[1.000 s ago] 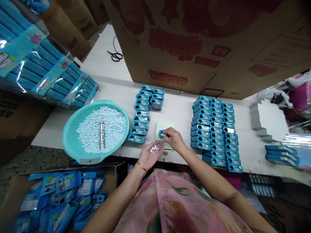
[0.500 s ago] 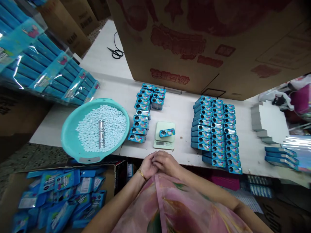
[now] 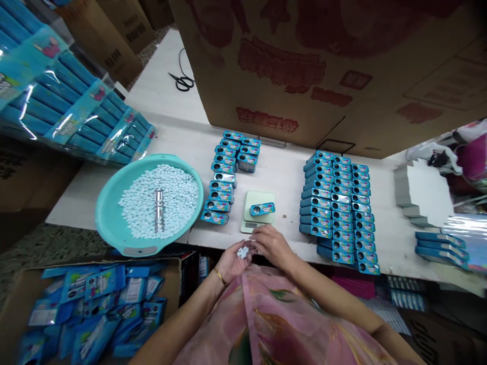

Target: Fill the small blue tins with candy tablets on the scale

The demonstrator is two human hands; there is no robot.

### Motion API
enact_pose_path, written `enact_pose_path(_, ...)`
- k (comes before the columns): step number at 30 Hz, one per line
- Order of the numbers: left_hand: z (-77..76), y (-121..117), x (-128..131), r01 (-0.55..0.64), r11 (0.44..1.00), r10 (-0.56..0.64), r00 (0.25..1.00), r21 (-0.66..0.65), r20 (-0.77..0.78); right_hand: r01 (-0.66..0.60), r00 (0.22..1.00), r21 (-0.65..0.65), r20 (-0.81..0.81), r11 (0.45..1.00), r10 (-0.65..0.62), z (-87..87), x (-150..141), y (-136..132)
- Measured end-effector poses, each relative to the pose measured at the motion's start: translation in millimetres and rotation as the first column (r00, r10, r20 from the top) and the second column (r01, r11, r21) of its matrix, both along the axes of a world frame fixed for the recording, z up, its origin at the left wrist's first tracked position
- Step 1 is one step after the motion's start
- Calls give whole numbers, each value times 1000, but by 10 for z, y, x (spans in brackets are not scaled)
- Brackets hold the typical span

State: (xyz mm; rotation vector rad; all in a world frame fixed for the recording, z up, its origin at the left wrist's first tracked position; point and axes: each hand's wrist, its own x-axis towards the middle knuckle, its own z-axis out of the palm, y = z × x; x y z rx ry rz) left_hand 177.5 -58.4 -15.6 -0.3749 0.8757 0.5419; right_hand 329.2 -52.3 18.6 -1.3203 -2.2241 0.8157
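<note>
My left hand (image 3: 231,263) is cupped palm up at the table's front edge, with a small heap of pale blue candies (image 3: 242,252) in it. Close against its fingers, my right hand (image 3: 272,245) is bent inward over the side of the heap; its fingertips are drawn together, and anything between them is too small to make out. Just beyond the hands sits a pale green kitchen scale (image 3: 249,226), with one blue tin (image 3: 262,209) lying on its plate. More candies fill a turquoise basin (image 3: 102,203) to the left, where a metal scoop (image 3: 159,210) rests.
Blue tins (image 3: 221,195) stand in two columns left of the scale, and more tins (image 3: 341,213) form three columns on the right. A large cardboard box (image 3: 281,66) blocks the back. Scissors (image 3: 182,82) lie at the back left. An open carton (image 3: 173,284) of blue packs is below.
My hands were clasped together; the right has lifted away slightly to the right and the left has opened upward, exposing the candies in its palm. The tin on the scale stays put.
</note>
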Motion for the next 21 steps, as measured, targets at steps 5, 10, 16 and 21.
enact_pose_path(5,41,61,27,-106,989,106,994,100,2,-93,991,-19,98,996,94,-40,51,69)
enact_pose_path(10,37,92,27,-113,985,112,994,130,15,-114,975,8,191,993,110,-137,-85,-30)
enact_pose_path(16,71,207,-18,-130,977,137,990,169,-29,91,996,82,9,992,-92,-126,87,308)
enact_pose_path(21,88,242,-87,-136,974,147,988,181,-49,121,971,123,189,985,-143,-144,276,580)
